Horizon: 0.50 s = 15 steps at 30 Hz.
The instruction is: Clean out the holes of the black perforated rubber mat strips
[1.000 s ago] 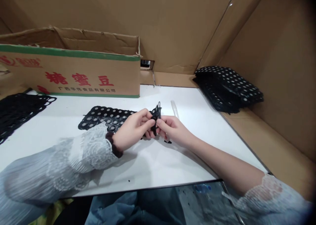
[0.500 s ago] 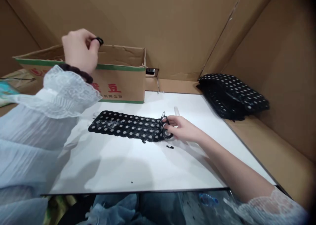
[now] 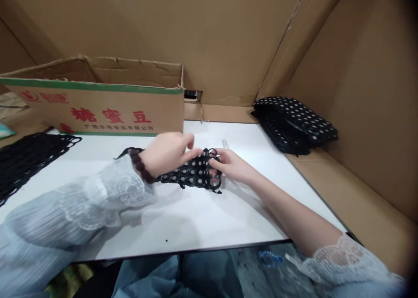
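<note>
Nearest you, below the table (image 3: 183, 219), are your legs in blue jeans (image 3: 209, 276), with a blue-tinted plastic bottle (image 3: 270, 259) lower down to their right. A small black speck (image 3: 166, 240) lies on the white tabletop near its edge.

Farther in, the dotted black sheet (image 3: 191, 176) lies stretched left to right across the middle of the table, between and under your hands. Your right hand (image 3: 233, 165) pinches its right end, thumb on top of the edge. Your left hand (image 3: 166, 152) is over its left and middle part, hiding much of it; thumb and forefinger stand apart with a gap between them, and you cannot tell whether that hand touches the sheet. A dark brown band (image 3: 143, 167) circles your left wrist.

The sheet is black and slightly glossy, with rows of pale round dots and a scalloped border. At its right end, beside your right thumb, are open black rings (image 3: 214, 182), and a black scrap (image 3: 217, 192) shows at the near right corner.

Just beyond your right hand is a pale strip (image 3: 225, 144). A black openwork mesh (image 3: 29, 158) spreads at the left. Farther off stand a cardboard box (image 3: 170, 110) with red characters and green bands, at the left, and a pile of dotted black sheets (image 3: 297, 119) at the right, before the cardboard wall (image 3: 228, 36).
</note>
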Available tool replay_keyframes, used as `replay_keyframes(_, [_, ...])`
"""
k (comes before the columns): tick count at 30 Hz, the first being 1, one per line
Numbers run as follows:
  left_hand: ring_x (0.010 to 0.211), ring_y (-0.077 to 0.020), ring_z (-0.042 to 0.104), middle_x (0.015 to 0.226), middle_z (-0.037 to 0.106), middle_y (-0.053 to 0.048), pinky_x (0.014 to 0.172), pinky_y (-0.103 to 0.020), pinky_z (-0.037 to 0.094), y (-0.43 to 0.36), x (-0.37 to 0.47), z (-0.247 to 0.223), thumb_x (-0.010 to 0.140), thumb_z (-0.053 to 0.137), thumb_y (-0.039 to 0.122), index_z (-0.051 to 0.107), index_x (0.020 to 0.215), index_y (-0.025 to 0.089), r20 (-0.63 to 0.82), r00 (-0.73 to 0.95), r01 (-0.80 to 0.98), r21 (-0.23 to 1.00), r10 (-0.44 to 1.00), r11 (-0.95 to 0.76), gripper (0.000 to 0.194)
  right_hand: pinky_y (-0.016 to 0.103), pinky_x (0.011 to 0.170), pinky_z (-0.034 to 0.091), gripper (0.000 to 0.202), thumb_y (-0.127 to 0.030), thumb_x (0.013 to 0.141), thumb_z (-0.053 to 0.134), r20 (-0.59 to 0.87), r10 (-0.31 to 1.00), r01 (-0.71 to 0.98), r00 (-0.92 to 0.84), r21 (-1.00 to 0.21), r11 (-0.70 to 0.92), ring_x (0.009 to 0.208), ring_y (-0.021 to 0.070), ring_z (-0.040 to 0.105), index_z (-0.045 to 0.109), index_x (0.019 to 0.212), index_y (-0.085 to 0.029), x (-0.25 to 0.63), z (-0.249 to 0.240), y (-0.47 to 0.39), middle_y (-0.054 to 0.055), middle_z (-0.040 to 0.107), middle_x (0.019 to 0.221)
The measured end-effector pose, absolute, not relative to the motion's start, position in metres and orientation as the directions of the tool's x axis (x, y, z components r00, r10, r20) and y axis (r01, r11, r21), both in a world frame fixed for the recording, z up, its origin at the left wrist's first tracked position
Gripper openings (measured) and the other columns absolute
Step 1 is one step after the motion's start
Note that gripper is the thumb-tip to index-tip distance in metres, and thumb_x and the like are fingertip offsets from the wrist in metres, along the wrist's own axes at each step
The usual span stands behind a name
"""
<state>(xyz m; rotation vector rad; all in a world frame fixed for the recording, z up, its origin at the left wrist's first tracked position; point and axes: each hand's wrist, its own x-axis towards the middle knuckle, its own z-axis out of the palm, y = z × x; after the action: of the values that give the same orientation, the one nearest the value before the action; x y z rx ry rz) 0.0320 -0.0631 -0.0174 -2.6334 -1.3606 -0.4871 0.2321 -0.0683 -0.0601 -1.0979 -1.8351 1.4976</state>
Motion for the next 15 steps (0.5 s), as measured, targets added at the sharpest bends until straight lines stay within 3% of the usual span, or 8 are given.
replay_keyframes(4, [0.066, -0.0185, 0.053, 0.074, 0.059, -0.003, 0.056, -0.026, 0.032, -0.067, 0.048, -0.04, 0.085, 0.034, 0.046, 0.049, 0.086, 0.019, 0.247, 0.628, 0.746, 0.078, 0.738, -0.661, 0.031, 0.023, 0.049, 0.047, 0.015, -0.03, 0.079, 0.048, -0.017, 0.82, 0.238, -0.572, -0.96, 0.146, 0.056, 0.012, 0.058, 0.04, 0.086, -0.018, 0.23, -0.053, -0.074, -0.002, 0.054, 0.06])
replay_keyframes(10, [0.075, -0.017, 0.055, 0.084, 0.059, -0.004, 0.064, -0.025, 0.037, -0.07, 0.048, -0.045, 0.086, 0.033, 0.029, 0.048, 0.09, 0.02, 0.255, 0.64, 0.68, 0.252, 0.725, -0.689, 0.018, 0.024, 0.045, 0.046, 0.025, -0.04, 0.079, 0.048, -0.076, 0.844, 0.26, -0.531, -0.963, 0.077, 0.049, 0.0118, 0.057, 0.04, 0.087, -0.018, 0.223, -0.055, -0.08, 0.001, 0.058, 0.062])
replay_keyframes(15, [0.064, -0.0149, 0.053, 0.071, 0.057, 0.0, 0.058, -0.023, 0.036, -0.069, 0.047, -0.042, 0.084, 0.035, 0.034, 0.048, 0.087, 0.019, 0.208, 0.61, 0.654, 0.412, 0.765, -0.634, 0.02, 0.021, 0.047, 0.046, 0.02, -0.034, 0.081, 0.046, -0.068, 0.819, 0.191, -0.57, -0.98, 0.051, 0.049, 0.0097, 0.057, 0.04, 0.09, -0.018, 0.22, -0.055, -0.083, -0.002, 0.058, 0.06])
